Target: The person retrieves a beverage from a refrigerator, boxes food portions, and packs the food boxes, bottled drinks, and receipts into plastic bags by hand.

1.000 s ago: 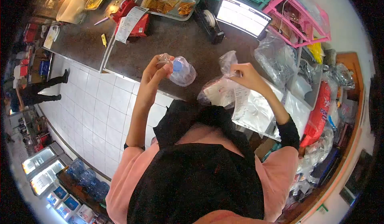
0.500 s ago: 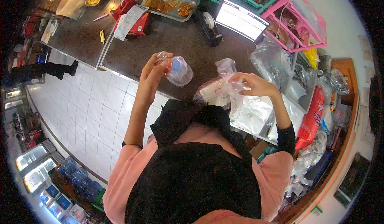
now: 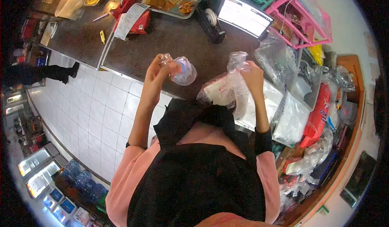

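My left hand (image 3: 159, 72) is closed on the gathered top of a small clear plastic bag. Inside that bag is a clear bottle (image 3: 185, 75) with a bluish cap, held over the dark counter. My right hand (image 3: 253, 75) grips the bunched handles of a second clear plastic bag (image 3: 233, 79). A white box (image 3: 214, 90) with red print sits in this bag, and a long paper receipt (image 3: 242, 99) hangs against its side. Stacked white plastic packs (image 3: 269, 99) lie right beside my right wrist.
A tablet screen (image 3: 245, 16) and a black tape dispenser (image 3: 210, 22) stand at the back. Further left are a food tray (image 3: 195, 9) and a receipt (image 3: 131, 21) over a red item. Pink racks (image 3: 304, 40) rise at right. Another person's leg (image 3: 52, 73) shows at left.
My right hand has moved up and drawn the bag's handles upright above the box. The left hand has stayed nearly in place with the bagged bottle turned slightly.
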A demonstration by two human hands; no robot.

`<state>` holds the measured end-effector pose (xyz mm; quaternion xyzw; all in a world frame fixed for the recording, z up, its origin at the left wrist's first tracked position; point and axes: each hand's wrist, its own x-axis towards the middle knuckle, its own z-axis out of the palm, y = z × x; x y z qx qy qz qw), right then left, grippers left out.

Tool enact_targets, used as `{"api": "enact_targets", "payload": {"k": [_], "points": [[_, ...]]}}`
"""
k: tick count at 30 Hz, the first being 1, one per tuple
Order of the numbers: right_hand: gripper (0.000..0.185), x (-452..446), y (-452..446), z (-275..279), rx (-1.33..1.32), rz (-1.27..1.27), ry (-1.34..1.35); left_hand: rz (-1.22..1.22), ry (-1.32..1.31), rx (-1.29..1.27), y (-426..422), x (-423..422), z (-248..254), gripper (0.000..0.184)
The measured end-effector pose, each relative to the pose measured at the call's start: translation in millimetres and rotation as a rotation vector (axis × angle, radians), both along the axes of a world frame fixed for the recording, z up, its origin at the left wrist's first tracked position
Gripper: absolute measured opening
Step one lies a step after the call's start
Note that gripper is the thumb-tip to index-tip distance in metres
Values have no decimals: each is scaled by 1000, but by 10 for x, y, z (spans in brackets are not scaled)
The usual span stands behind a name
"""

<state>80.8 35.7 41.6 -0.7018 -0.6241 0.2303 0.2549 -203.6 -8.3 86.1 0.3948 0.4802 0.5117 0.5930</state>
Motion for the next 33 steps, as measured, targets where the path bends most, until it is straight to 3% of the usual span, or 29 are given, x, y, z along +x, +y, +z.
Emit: {"api": "enact_targets", "payload": {"k": [1,2,4,6,7,9,11,12,14,15,16,18,19,20,22,23,24,26,29,32,33], "points": [[24,34,4,43,-228,99,115,-41,48,47,6,9,1,20],[24,27,-40,11,-235,91,123,-50,54,40,8,47,19,20],[29,7,-130,-69,125,514,230,-225,48,198,42,180,66,26],[30,-47,-263,-16,135,645,230,-305,98,250,95,297,55,35],[30,-133,-342,124,160,631,285,-392,441,502,123,376,111,39],[30,-320,-502,354,181,607,345,-484,783,748,104,557,36,43],[29,-456,-610,518,87,584,242,-575,377,411,19,738,-215,69],[29,-462,-599,577,94,564,239,-594,374,420,4,738,-240,69],[25,-405,-563,656,138,525,74,-559,622,341,12,671,-229,76],[21,-335,-540,620,170,507,13,-523,606,415,27,649,-287,64],[21,-243,-530,595,164,490,5,-539,595,418,44,621,-287,64],[30,-58,-501,552,10,532,230,-533,728,547,93,579,-245,47],[25,-11,-485,529,-46,598,378,-579,609,435,80,582,-238,33],[25,8,-467,497,-56,599,372,-576,600,428,98,596,-233,33],[19,-8,-419,388,-53,673,675,-699,342,286,130,640,-206,30],[21,-12,-392,276,-16,610,851,-690,148,42,116,672,-175,35],[21,-13,-360,222,-24,616,852,-682,145,37,118,707,-148,35],[23,-2,-268,147,-170,522,1129,-701,166,-121,144,766,-112,47],[22,87,-248,-50,-216,490,1140,-505,175,-270,142,772,-281,60],[21,111,-223,-41,-181,468,1065,-314,120,-118,147,902,-416,64],[20,121,-225,-102,-177,458,939,-363,81,-178,197,886,-510,65]]}}
